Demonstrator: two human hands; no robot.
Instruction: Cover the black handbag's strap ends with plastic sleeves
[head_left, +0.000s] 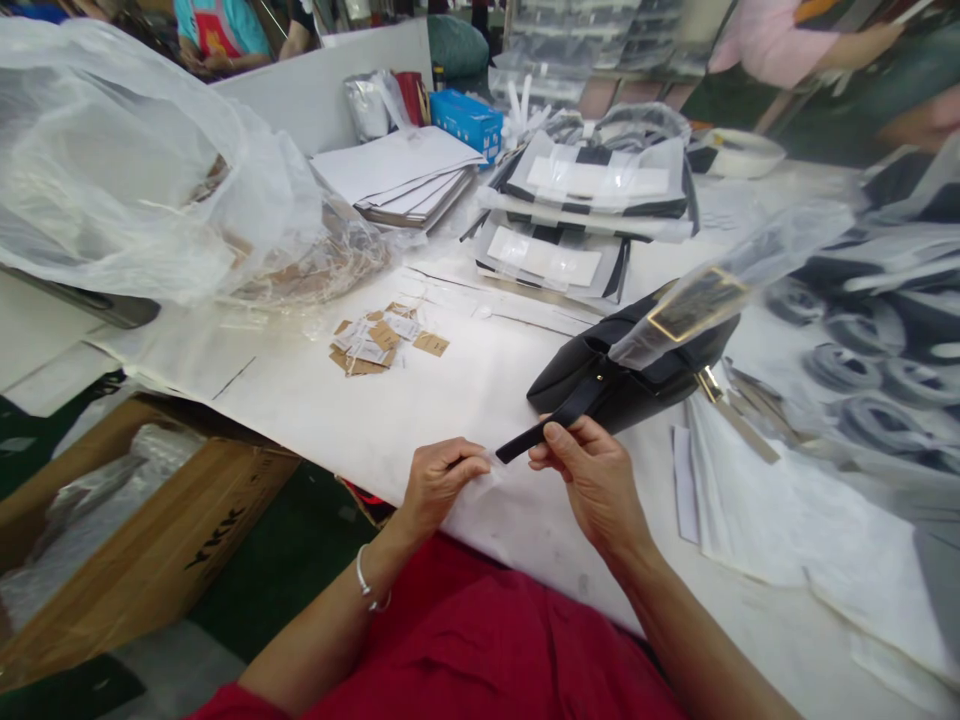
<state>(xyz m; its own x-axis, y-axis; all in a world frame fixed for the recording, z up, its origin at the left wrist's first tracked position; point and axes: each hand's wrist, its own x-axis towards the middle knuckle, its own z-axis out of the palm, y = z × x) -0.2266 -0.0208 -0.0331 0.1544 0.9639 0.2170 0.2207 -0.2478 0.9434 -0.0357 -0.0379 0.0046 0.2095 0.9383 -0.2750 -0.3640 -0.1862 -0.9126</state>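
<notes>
Right hand: right hand (pixel 600 485) holds a narrow black leather-look strap (pixel 579 402) near its free end, thumb on top, fingers below.
Left hand: left hand (pixel 439 485) narrow, fingertips pinched at a thin wisp of clear film (pixel 491 466), just beside the strap's tip; blurred there, so can't tell if film and strap are joined.
Bag: black leather-look handbag (pixel 649 395) on the white-topped table (pixel 277 400), right of centre, beyond the right hand; strap runs from it toward the near side.
Buckle end: gold rectangular buckle (pixel 663 330) under a translucent plastic sleeve (pixel 787 240) that slants up to the far right.
Progress: looks part-way. Buckle end is covered; the held strap is bare along its visible length. This one bag is out in the open, not packed.
Tags: loose pile of brown and white card tags (pixel 375 340), left of centre, well apart from both hands.
Packed stock: flat black-and-white parcels in clear plastic (pixel 592 190), stacked at the far side; these read as finished.
Right side: fanned white soft sheets (pixel 787 500) near; black coiled straps in clear wrap (pixel 847 370) farther back.
Left side: big translucent plastic bag (pixel 127 180) on the table; open brown cardboard box (pixel 172 530) below the edge.
</notes>
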